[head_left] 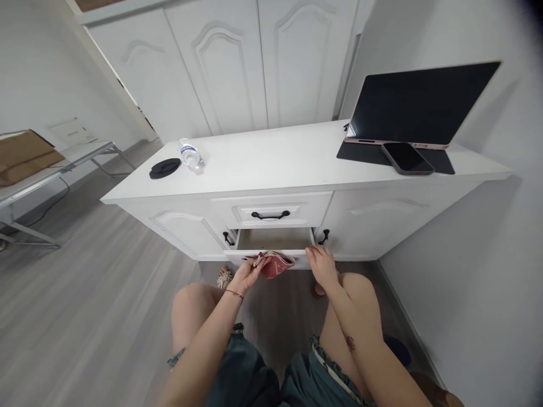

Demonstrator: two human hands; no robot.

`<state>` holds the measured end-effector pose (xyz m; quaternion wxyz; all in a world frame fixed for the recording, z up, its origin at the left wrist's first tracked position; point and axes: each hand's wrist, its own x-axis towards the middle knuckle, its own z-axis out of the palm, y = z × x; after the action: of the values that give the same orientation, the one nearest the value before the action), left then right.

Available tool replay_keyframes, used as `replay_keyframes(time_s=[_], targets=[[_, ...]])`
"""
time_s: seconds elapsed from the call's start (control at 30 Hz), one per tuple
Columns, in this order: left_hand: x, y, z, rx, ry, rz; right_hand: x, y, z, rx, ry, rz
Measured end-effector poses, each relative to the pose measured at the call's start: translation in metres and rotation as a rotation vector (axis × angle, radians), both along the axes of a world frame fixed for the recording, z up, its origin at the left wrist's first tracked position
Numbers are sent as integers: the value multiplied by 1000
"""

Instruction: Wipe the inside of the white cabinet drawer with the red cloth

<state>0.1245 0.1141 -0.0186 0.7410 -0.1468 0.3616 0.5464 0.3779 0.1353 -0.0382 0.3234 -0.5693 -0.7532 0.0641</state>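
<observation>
My left hand [250, 274] is closed on a folded red patterned cloth [278, 264] with a pale edge. The cloth hangs over the front of a pulled-out drawer [275, 239], whose bare pale bottom shows. At the drawer's right front corner, my right hand [323, 264] rests with its fingers bent over the top edge; the thumb is hidden. Above is a second drawer [241, 213], pushed in, with a black handle [270, 215].
On the white cabinet top [271, 161] stand a tablet-like dark screen [424, 107], a phone [407, 158], a clear plastic bottle [190, 155] and a black disc [165, 168]. A folding table [76, 155] with a cardboard piece is at left. A wall bounds the right.
</observation>
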Motion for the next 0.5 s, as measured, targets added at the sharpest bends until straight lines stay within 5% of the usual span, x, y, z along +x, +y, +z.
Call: replay_keyframes(time_s=[0.5], targets=[[-97, -32, 30, 71, 299, 298, -12, -5, -3, 8, 9, -63]])
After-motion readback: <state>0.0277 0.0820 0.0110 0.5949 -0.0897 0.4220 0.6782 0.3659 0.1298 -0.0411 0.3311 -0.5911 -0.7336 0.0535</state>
